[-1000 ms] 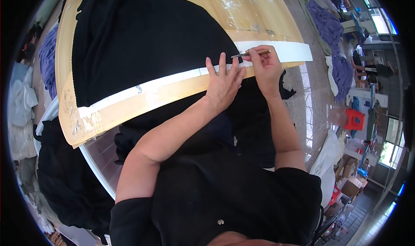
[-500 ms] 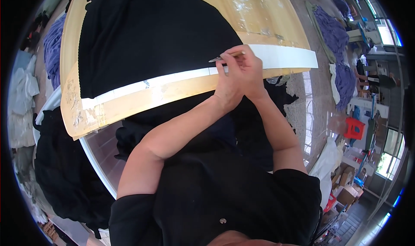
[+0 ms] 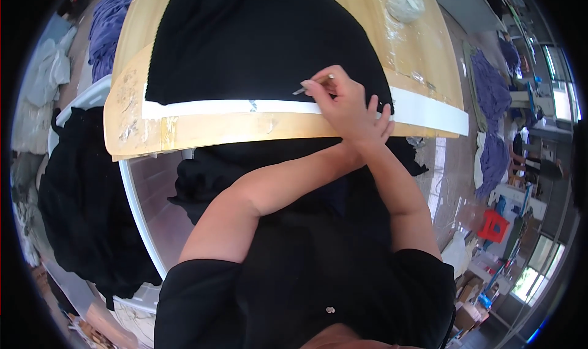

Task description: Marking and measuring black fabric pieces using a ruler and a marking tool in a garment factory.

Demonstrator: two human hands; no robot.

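Observation:
A large black fabric (image 3: 257, 42) lies spread on a wooden table (image 3: 147, 134). A long white strip (image 3: 202, 109) runs along the fabric's near edge. My right hand (image 3: 340, 98) grips a slim pen-like tool (image 3: 315, 83), whose tip touches the fabric just above the strip. My forearms cross at the wrists. My left hand (image 3: 381, 121) is mostly hidden under the right wrist; its spread fingers rest on the strip and fabric edge and hold nothing.
A pale lump (image 3: 405, 4) sits at the table's far end. A white bin (image 3: 138, 214) stands at my left beside a heap of black cloth (image 3: 86, 214). Purple fabric lies far left (image 3: 110, 18) and right (image 3: 490, 85). A red stool (image 3: 493, 225) stands at the right.
Both hands have slid left along the white strip. My left hand, earlier flat to the left of the right hand, now lies crossed under the right wrist.

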